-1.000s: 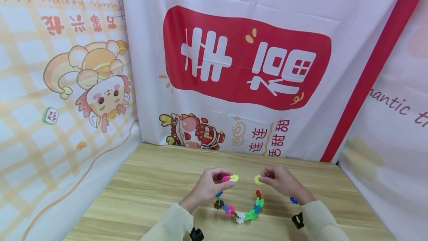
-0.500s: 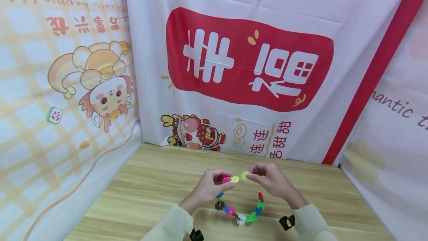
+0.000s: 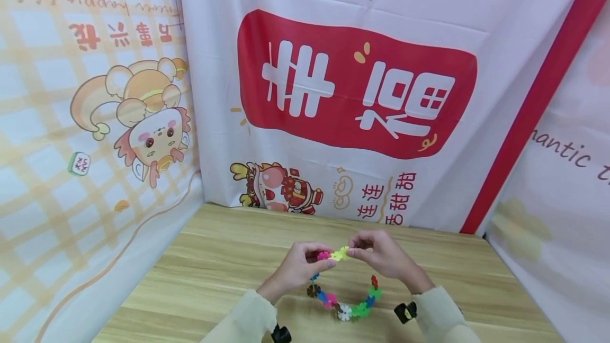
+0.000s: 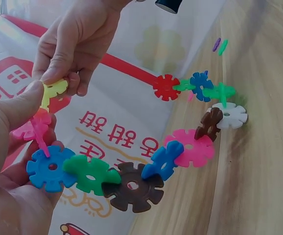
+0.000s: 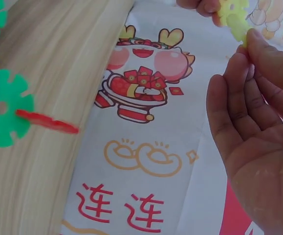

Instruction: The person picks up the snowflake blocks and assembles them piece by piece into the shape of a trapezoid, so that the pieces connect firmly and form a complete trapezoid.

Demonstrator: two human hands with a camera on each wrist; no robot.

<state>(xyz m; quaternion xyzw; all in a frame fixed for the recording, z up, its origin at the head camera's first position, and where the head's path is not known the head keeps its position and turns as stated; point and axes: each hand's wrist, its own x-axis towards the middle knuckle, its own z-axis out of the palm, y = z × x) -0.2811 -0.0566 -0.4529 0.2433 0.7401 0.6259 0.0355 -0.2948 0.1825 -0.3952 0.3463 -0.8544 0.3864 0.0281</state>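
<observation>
A curved chain of slotted plastic snowflake discs, with a white disc (image 3: 344,312) at its lowest part, hangs from my left hand (image 3: 296,264). The left fingers and thumb hold it near a pink disc (image 4: 33,126) and a yellow disc (image 5: 230,10) at that end. My right hand (image 3: 383,255) pinches a second yellow disc (image 5: 239,28) between thumb and index finger. The two yellow discs meet edge to edge; how deep their slots sit is too small to tell. At the chain's other end is a red disc (image 4: 166,87), free of both hands.
Below the hands is a wood-grain table (image 3: 229,247). Printed cloth hangs behind it (image 3: 286,173) and on both sides. Loose purple (image 4: 216,44) and green (image 4: 223,47) discs lie on the table. A black wrist device (image 3: 405,312) sits by the right sleeve.
My right hand has moved left with its yellow disc, closing the gap to the chain's yellow disc. The left hand stays nearly still, holding the chain.
</observation>
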